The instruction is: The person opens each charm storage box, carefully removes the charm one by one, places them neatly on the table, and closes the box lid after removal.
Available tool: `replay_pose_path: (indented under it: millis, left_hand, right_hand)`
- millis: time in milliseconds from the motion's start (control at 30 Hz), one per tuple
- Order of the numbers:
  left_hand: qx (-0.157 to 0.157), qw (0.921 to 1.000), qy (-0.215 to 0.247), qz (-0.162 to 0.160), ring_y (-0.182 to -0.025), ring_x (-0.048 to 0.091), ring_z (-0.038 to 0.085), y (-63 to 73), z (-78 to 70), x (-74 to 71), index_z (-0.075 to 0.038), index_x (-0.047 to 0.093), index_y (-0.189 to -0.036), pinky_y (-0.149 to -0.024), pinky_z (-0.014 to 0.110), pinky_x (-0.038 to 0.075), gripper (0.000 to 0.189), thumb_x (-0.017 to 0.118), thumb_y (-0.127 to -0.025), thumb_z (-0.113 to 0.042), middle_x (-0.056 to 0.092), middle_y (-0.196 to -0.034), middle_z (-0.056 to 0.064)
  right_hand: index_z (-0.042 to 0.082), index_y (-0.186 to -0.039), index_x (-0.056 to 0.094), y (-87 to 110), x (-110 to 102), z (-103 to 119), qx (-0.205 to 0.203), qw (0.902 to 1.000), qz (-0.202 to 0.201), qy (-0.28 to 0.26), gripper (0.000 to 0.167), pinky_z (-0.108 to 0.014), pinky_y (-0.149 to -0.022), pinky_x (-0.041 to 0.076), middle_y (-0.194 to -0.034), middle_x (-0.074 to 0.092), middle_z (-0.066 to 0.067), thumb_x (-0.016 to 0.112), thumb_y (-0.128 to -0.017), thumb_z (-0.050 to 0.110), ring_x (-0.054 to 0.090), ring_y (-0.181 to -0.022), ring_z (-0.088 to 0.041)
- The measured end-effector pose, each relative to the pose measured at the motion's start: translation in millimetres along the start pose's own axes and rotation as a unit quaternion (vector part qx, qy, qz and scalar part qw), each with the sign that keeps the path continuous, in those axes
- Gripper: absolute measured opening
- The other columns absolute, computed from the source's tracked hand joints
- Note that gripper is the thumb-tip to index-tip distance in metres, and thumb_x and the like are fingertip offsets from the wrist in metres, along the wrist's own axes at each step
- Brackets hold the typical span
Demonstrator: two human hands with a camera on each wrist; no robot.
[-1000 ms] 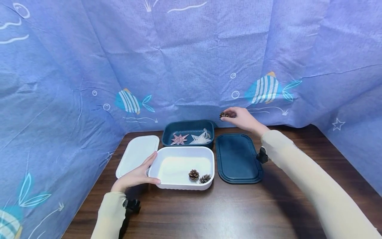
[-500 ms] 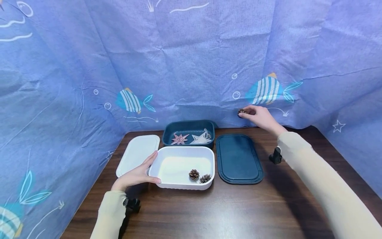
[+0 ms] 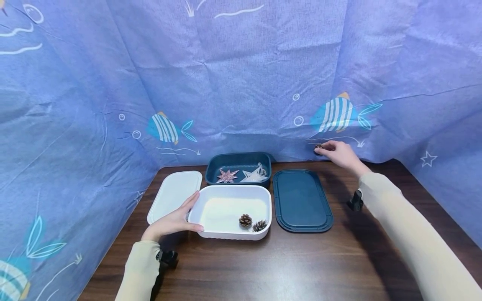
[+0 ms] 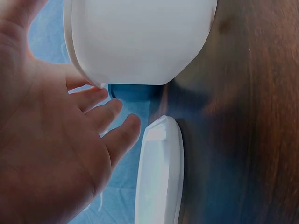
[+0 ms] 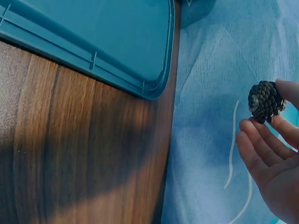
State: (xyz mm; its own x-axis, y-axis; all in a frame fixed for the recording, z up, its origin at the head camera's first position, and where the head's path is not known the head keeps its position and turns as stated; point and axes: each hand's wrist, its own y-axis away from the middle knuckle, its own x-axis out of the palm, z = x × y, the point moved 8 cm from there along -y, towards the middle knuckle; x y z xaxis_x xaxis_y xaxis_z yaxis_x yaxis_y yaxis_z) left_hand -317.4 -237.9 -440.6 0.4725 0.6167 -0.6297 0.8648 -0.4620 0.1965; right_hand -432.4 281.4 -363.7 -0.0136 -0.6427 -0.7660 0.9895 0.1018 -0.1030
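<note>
Above the table's back right, my right hand (image 3: pixel 342 154) pinches a brown pine cone (image 5: pixel 266 101) between thumb and fingertips, in front of the curtain. My left hand (image 3: pixel 173 219) grips the left end of a white open box (image 3: pixel 229 235), thumb at its front wall and index finger near its back left corner. In the left wrist view the lower fingers (image 4: pixel 122 135) stand apart from the box. Two more pine cones lie inside the box's front right corner: a rounder one (image 3: pixel 245 220) and a longer one (image 3: pixel 260 225).
Behind the white box stands a dark blue box (image 3: pixel 238 156) holding a pink glitter star (image 3: pixel 227 176) and a white star (image 3: pixel 254 175). A white lid (image 3: pixel 176 192) lies left, a dark blue lid (image 3: pixel 302 200) right. The curtain (image 3: pixel 241 83) hangs close behind the table.
My right hand has carried the pine cone to the right, past the dark blue lid's back edge, and slightly lower at the end. The left hand and the boxes stay in place.
</note>
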Motion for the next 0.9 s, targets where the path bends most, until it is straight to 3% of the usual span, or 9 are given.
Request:
replay_pose_path:
  millis: [133, 400, 900]
  left_hand:
    - [-0.003, 1.0, 0.009, 0.002, -0.154, -0.003, 0.032, 0.7, -1.9, 1.5, -0.013, 0.003, -0.163, -0.118, 0.062, 0.007, 0.117, 0.085, -0.082, -0.035, -0.002, -0.17, 0.006]
    - [-0.002, 1.0, 0.004, 0.002, -0.154, -0.003, 0.032, -0.3, -3.5, 2.4, -0.012, 0.004, -0.163, -0.119, 0.061, 0.008, 0.117, 0.085, -0.082, -0.035, -0.001, -0.17, 0.006]
    - [-0.02, 0.9996, 0.021, -0.001, -0.154, -0.003, 0.03, 1.1, -1.1, 5.0, -0.018, 0.004, -0.164, -0.119, 0.063, 0.008, 0.118, 0.085, -0.081, -0.038, -0.002, -0.17, 0.002]
  right_hand:
    - [-0.004, -0.14, 0.052, 3.9, 0, -10, 0.011, 0.9999, -0.002, -0.008, 0.075, -0.059, -0.094, 0.046, -0.131, 0.059, -0.03, 0.054, -0.099, 0.059, 0.058, -0.117, -0.044]
    - [-0.007, -0.134, 0.056, 7.5, 2, -23, 0.022, 0.9996, -0.017, 0.002, 0.073, -0.054, -0.085, 0.05, -0.11, 0.069, -0.027, 0.052, -0.1, 0.058, 0.066, -0.099, -0.041]
    - [-0.009, -0.136, 0.054, 13.4, 20, -63, 0.074, 0.9972, -0.002, 0.006, 0.079, -0.058, -0.09, 0.047, -0.116, 0.066, -0.03, 0.046, -0.1, 0.061, 0.061, -0.105, -0.044]
